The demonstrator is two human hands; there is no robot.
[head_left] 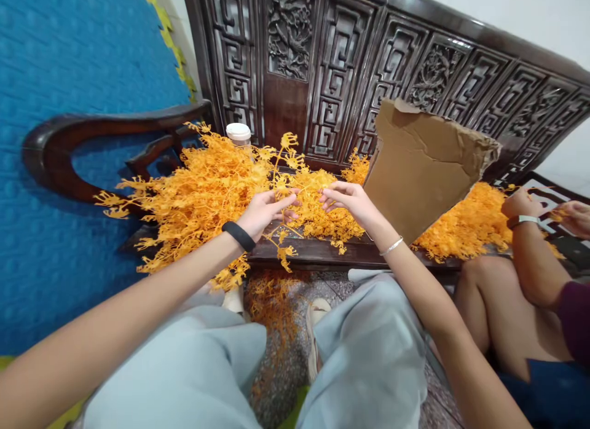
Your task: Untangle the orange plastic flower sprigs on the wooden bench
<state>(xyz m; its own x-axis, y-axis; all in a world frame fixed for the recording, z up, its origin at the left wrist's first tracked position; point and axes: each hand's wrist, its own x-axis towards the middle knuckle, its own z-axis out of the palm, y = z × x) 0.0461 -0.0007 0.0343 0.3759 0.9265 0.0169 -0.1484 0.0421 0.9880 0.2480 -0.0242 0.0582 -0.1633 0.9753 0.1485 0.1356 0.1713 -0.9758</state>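
My left hand (270,211), with a black band on the wrist, is closed around an orange plastic sprig (289,141), whose branches stick out above and below the fingers. Facing it, my right hand (348,200) has thumb and fingertips pinched together at a thin orange tip of the sprig; the exact grip is small and partly hidden. A big heap of orange plastic sprigs (203,195) lies to the left of my hands on the dark wooden bench (332,251). A smaller orange pile (329,223) sits just below and behind the fingers.
A torn cardboard sheet (424,165) leans upright right of my hands, beside another orange pile (465,226). A white-lidded jar (238,133) stands behind the left heap. Orange bits (274,306) litter the floor. At far right, a co-worker's hands (523,204) handle orange pieces.
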